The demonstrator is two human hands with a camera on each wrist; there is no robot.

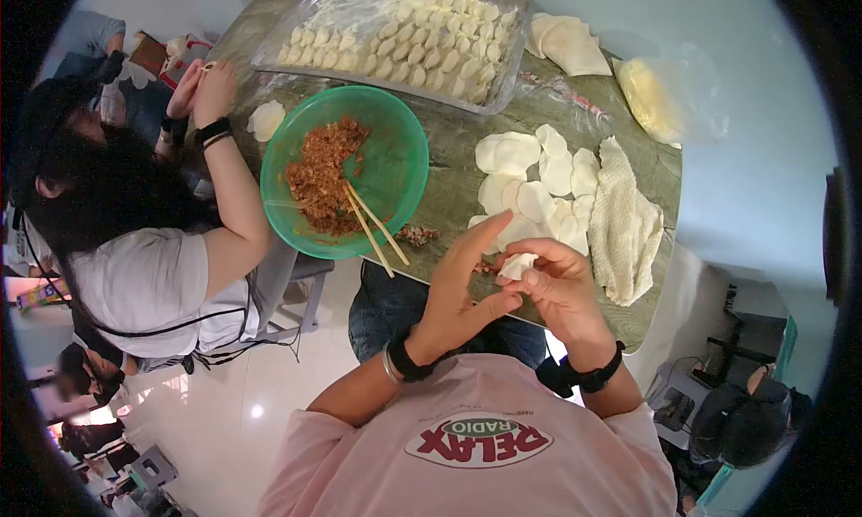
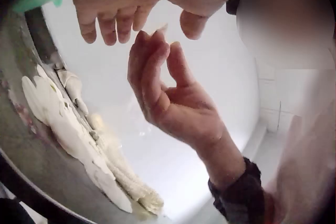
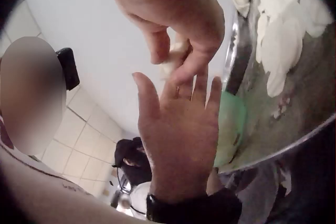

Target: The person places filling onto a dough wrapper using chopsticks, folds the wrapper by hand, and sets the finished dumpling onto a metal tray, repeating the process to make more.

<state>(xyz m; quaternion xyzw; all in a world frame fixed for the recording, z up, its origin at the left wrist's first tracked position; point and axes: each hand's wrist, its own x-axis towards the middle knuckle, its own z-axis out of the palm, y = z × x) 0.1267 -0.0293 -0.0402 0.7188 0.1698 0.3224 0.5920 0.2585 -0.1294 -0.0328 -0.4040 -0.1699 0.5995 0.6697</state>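
My right hand (image 1: 564, 288) pinches a small white dumpling (image 1: 517, 265) between thumb and fingers, above the table's front edge. Facing it, my left hand (image 1: 456, 292) has its fingers extended and its thumb spread. In the right wrist view the dumpling (image 3: 173, 62) shows between the right thumb and forefinger, while the left hand (image 3: 181, 134) is held up with straight fingers close below it. Only a pale tip of the dumpling (image 2: 160, 28) appears in the left wrist view, the right fingers hiding the rest. Round dough wrappers (image 1: 534, 198) lie spread just beyond the hands.
A green bowl (image 1: 409, 171) of meat filling (image 1: 319, 171) with chopsticks (image 1: 366, 219) stands left of the hands. Behind it, a tray (image 1: 496, 104) carries many dumplings. A cream towel (image 1: 628, 220) lies at right. At left another person (image 1: 153, 274) works with both hands raised.
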